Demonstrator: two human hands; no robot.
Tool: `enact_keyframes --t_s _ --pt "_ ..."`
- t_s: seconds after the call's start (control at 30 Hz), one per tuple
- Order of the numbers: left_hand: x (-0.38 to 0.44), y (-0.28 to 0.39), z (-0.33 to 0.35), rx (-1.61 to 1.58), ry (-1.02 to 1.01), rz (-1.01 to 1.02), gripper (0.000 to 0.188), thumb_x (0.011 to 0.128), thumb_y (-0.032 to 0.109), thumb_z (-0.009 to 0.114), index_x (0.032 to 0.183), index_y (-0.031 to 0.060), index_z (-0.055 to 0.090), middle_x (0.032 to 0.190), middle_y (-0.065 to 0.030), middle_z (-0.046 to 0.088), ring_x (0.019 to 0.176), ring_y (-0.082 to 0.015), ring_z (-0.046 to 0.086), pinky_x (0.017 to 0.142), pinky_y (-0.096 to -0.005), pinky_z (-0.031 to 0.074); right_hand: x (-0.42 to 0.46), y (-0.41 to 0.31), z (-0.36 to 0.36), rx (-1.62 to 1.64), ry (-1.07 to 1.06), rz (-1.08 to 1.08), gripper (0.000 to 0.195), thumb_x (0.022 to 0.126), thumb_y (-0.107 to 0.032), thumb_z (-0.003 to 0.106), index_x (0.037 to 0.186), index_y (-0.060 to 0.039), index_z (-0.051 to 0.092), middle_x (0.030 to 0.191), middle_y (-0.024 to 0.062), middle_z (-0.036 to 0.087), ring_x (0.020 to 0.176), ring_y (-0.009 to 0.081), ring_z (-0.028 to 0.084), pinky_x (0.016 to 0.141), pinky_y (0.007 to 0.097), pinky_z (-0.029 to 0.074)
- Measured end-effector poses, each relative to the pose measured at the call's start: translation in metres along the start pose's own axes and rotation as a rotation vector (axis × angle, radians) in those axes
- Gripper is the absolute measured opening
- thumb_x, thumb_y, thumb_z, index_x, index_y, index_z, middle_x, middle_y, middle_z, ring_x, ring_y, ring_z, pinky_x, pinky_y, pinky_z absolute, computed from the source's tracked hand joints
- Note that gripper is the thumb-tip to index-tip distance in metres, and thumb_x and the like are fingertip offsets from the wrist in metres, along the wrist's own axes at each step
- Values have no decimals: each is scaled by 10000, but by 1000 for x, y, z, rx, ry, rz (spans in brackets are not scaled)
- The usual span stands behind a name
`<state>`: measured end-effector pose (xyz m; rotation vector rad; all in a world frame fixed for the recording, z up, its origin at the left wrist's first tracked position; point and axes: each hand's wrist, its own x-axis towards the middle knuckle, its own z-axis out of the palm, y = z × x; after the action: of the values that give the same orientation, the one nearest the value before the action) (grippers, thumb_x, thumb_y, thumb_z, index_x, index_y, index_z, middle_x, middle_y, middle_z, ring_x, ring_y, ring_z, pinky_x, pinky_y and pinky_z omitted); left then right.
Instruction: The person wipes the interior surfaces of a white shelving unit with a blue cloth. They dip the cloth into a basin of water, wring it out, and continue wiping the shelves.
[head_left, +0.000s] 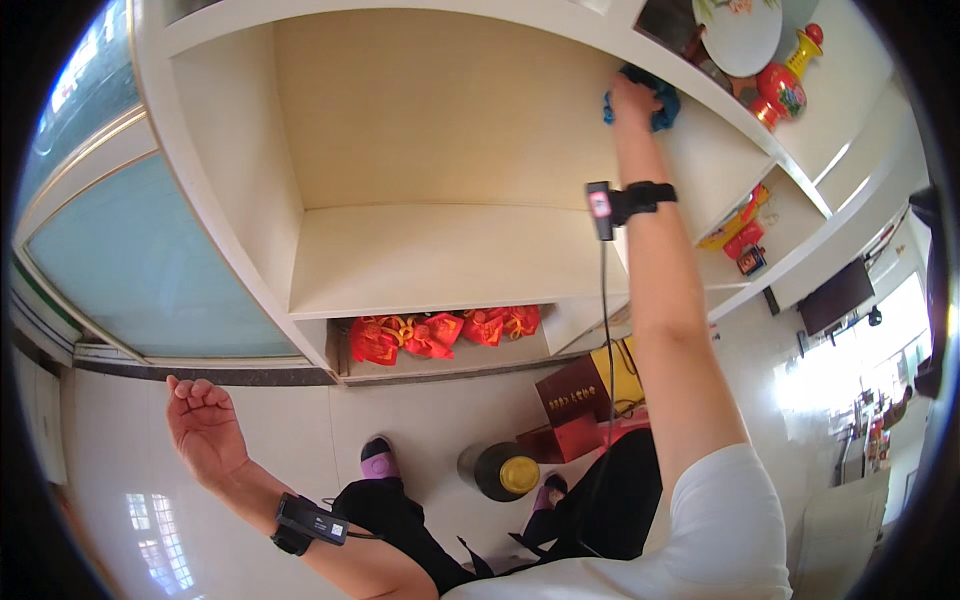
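My right hand (634, 99) is stretched out to the upper right corner of a cream-coloured cabinet compartment (450, 112). It grips a crumpled blue cloth (666, 105), which bulges out on both sides of the hand and lies against the inner side wall or back panel; which of the two I cannot tell. My left hand (208, 431) hangs at the lower left over the tiled floor, palm up with curled fingers, holding nothing. Each wrist wears a strap with a small black device and a cable.
Red pouches (431, 335) fill the low shelf. A dark jar with a gold lid (519, 475) stands between my feet, near a dark red and yellow box (574, 390). A red and yellow vase (781, 90) and a white plate (739, 37) occupy the upper right shelf. Left is a blue glass door (150, 262).
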<state>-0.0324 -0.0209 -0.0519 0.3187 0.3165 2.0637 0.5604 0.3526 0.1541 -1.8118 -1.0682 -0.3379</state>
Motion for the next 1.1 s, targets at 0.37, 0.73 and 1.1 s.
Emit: enact_keyframes --t_s 0.37,0.73,1.1 --pt "-7 34 -6 5 21 58 207 961 89 495 1138 15 573 911 -17 603 831 -152 556 728 -273 473 -334 -310 83 -50 61 -855 422 896 -246 469 1236 -31 596 1443 143 423 1366 450 274 1062 588 300" --pt "-10 62 -28 -13 66 63 163 955 70 518 1093 16 585 893 -35 602 817 -151 554 720 -278 466 -239 -91 43 -345 -281 -1258 416 841 -91 524 1253 -105 586 1272 134 544 1164 398 513 989 502 417" --pt "-6 53 -26 32 35 28 164 942 61 536 1087 12 596 877 -43 612 828 -162 562 745 -284 479 -197 -14 87 -590 -510 -355 277 747 -183 651 985 -52 706 1045 193 666 1047 325 620 832 433 515"
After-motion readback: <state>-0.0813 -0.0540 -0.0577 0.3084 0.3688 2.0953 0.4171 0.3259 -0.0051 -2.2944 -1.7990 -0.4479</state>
